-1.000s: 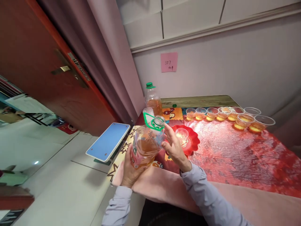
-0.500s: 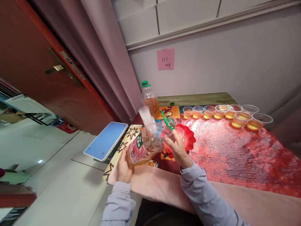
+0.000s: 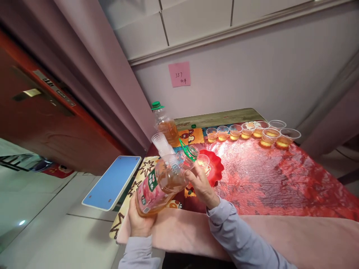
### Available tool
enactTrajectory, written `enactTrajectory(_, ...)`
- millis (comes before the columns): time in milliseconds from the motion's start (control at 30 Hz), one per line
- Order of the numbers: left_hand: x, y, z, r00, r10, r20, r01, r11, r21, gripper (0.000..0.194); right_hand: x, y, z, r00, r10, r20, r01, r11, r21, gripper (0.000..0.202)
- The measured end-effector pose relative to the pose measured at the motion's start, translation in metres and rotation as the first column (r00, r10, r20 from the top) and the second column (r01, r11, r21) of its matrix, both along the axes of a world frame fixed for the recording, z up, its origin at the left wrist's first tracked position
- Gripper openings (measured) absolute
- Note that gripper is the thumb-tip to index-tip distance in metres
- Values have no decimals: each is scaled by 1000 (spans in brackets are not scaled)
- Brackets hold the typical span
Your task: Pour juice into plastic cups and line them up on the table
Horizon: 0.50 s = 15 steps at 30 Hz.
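Open red cloth [image 3: 260,179] extends rightward from the right hand [image 3: 203,185], bounded on its far side by filled cups [image 3: 235,132]. The red dish [image 3: 218,169] obstructs just beyond; the tilted bottle [image 3: 162,183] spans toward the left hand [image 3: 140,223], with stacked cups [image 3: 160,143] and a capped bottle [image 3: 169,131] behind.

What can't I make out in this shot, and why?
All in the head view:
- Cup stack's lower end: behind the held bottle.
- Red dish's near left side: behind the right hand and bottle.
- Label's fine print: too small.
- Left sleeve's far end: cut off by the bottom edge.
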<state>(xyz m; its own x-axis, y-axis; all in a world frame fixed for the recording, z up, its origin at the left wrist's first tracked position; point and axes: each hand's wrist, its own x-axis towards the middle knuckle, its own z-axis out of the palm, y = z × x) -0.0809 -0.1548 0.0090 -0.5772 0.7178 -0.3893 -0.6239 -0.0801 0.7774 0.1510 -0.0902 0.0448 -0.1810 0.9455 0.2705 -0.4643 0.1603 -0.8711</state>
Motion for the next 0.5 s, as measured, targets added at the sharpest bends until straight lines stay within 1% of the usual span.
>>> enactTrajectory(67,-2,-7,11,998,-39,-42,39,999,4,48,-4,-2,-1,998,32,-59,-35,998,-50,69)
enactTrajectory(133,-4,-14,21,994,-110,-25,110,994,-10,61,-8,-4,-3,993,46,-107,-56,995,-87,70)
enactTrajectory(167,-5,-17,25,991,-132,-11,132,991,-18,67,-10,-5,-4,991,47,-125,-60,993,-103,70)
enactTrajectory(233,-7,-22,29,991,-136,5,136,990,-27,72,-13,-6,-7,988,53,-145,-73,988,-138,71)
enactTrajectory(300,-12,-23,30,994,-112,-4,112,993,-25,69,-16,-6,-11,985,57,-161,-84,982,-171,72)
enactTrajectory(400,-17,-23,34,997,-64,-40,63,997,-33,61,-20,-5,-14,984,27,-173,-61,980,-190,77)
enactTrajectory(500,-18,-21,47,995,-32,-97,25,997,-72,49,-21,-5,-14,989,-15,-149,-12,984,-179,75)
